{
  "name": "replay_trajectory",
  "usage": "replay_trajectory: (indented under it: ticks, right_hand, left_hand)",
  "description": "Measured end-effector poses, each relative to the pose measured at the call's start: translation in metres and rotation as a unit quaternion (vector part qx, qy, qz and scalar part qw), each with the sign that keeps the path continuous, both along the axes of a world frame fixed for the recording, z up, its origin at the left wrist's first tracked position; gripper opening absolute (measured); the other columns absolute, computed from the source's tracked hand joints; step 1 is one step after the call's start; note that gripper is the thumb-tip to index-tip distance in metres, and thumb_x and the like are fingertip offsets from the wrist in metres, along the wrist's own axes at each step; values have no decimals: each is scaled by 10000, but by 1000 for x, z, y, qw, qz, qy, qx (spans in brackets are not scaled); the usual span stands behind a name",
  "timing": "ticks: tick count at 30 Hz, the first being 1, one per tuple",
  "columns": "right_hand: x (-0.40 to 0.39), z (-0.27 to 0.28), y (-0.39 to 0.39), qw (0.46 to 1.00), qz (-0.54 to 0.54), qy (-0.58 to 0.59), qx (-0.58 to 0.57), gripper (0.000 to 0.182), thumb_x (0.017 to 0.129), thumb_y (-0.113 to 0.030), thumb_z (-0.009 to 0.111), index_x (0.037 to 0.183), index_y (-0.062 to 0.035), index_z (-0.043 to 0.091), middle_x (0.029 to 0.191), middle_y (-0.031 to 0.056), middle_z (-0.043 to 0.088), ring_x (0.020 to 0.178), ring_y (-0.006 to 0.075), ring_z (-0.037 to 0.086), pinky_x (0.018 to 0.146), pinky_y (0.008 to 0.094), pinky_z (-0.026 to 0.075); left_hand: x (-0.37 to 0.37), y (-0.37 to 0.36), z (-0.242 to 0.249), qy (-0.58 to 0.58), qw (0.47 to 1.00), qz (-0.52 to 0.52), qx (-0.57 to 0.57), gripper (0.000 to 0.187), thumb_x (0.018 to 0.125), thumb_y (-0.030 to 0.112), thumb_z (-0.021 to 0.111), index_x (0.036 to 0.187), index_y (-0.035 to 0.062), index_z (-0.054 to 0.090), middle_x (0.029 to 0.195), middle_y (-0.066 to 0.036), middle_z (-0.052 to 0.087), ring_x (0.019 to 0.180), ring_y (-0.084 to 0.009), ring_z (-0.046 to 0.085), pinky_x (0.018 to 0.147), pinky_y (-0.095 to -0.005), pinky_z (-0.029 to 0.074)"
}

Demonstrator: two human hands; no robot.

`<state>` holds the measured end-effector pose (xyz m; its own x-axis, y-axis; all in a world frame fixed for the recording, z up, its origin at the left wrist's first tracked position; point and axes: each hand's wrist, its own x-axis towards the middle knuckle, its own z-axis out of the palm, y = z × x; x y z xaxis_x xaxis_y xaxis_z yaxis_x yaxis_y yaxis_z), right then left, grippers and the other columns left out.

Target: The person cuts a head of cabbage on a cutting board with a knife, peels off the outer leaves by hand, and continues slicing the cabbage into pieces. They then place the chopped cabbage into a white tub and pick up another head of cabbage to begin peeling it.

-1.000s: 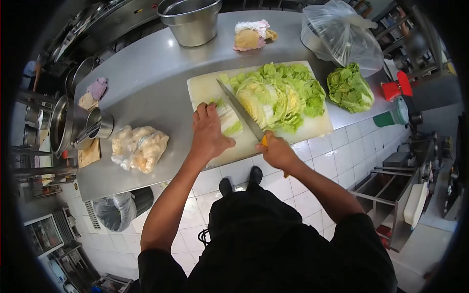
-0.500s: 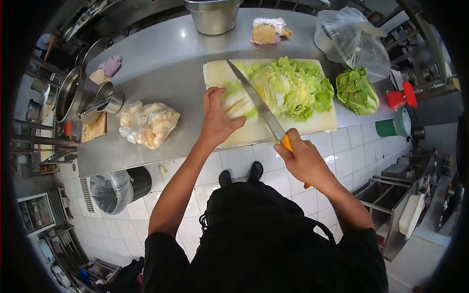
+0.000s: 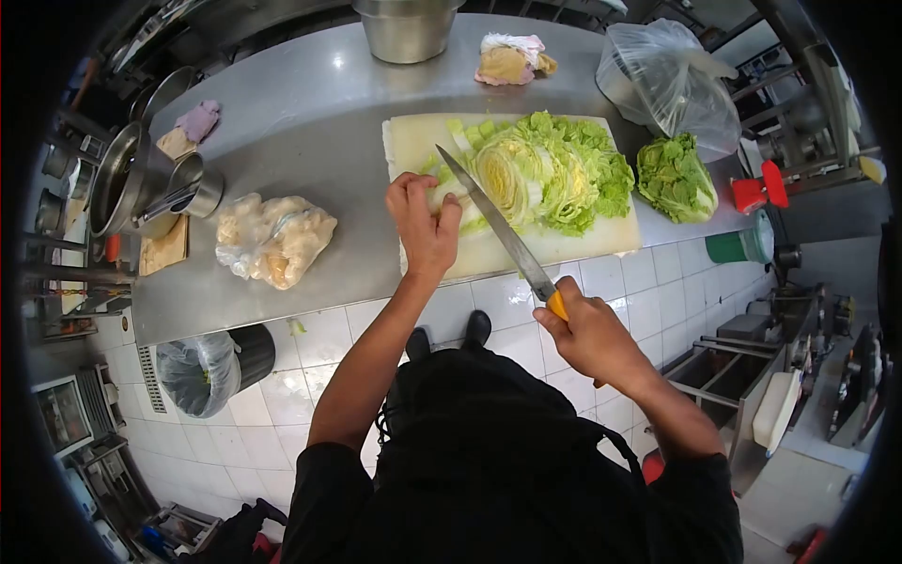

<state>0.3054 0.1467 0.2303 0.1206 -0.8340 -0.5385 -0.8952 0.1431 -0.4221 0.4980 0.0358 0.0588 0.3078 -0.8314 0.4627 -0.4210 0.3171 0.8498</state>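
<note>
My right hand (image 3: pixel 594 331) is closed round the yellow-orange handle of a large kitchen knife (image 3: pixel 496 218). Its long blade slants up and left across the cutting board (image 3: pixel 587 242), at the left face of the sliced Chinese cabbage (image 3: pixel 564 174). With bent fingers, my left hand (image 3: pixel 423 224) grips the pale stem-end piece of cabbage (image 3: pixel 443 191) left of the blade, partly hiding it. The sliced cabbage leans in a loose row over the board's middle and right. A whole green cabbage head (image 3: pixel 675 179) lies beyond the board's right edge.
On the steel table (image 3: pixel 310 160) are a clear bag of pale chunks (image 3: pixel 277 240), metal pots (image 3: pixel 199 188), folded cloths (image 3: pixel 512 61), a steel container (image 3: pixel 406 33), a large plastic bag (image 3: pixel 672 89) and a red object (image 3: pixel 761 188). A lined bin (image 3: pixel 202 371) stands below left.
My left fingers have drawn in and closed more tightly on the cabbage end piece. The knife has shifted slightly lower. The whole view has moved a little.
</note>
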Motion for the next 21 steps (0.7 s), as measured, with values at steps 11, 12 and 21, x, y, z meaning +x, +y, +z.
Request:
replay_trajectory:
  ticks: [11,12,21]
  right_hand:
    - [6,12,-56,989,5,-9,148,397,1011,-299,587,1170,21,412,748,239,635,563,382,651,488,436,499]
    - [7,4,-56,990,20,-6,138,405,1014,-302,573,1161,36,405,788,267,639,626,415,658,527,465,522]
    - [9,-26,-59,995,58,-19,80,420,988,-285,604,1131,47,391,823,324,637,792,510,651,722,548,513]
  left_hand:
    - [-2,-14,-11,-22,999,32,-29,276,733,46,662,1002,37,596,1113,-148,511,1054,-340,477,916,-435,408]
    - [-1,-12,-12,-17,999,36,-25,265,735,40,660,993,39,600,1107,-142,519,1054,-335,483,919,-426,405]
    - [3,-14,-13,2,1000,15,-3,321,699,40,679,1011,54,606,1134,-169,506,1064,-357,467,926,-459,410]
